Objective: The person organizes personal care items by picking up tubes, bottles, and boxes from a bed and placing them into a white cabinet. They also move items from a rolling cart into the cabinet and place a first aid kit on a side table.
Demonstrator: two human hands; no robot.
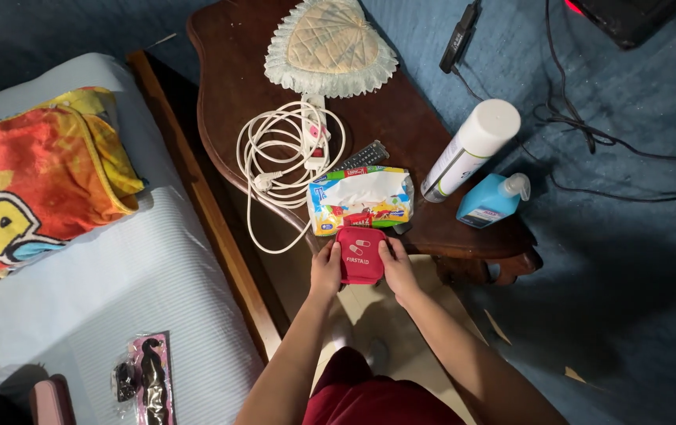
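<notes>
One view only, from the head, looking almost straight down. The wooden table (369, 126) fills the upper middle of the frame at arm's reach, the bed (118, 267) runs down the left, blue carpet (629, 260) spreads across the right.

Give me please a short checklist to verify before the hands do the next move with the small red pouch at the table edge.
1. Both hands hold the red pouch: ok, left hand and right hand grip its sides.
2. Pouch closed: cannot tell, no zipper shows.
3. Pouch supported by the table: cannot tell, it sits at the front edge.
4. Tissue pack apart from the pouch: not ok, it lies right against the pouch top.
5. White cable clear of the hands: ok, it lies coiled to the left.
6. Spray can and blue bottle out of the way: ok, both stand to the right.
</notes>
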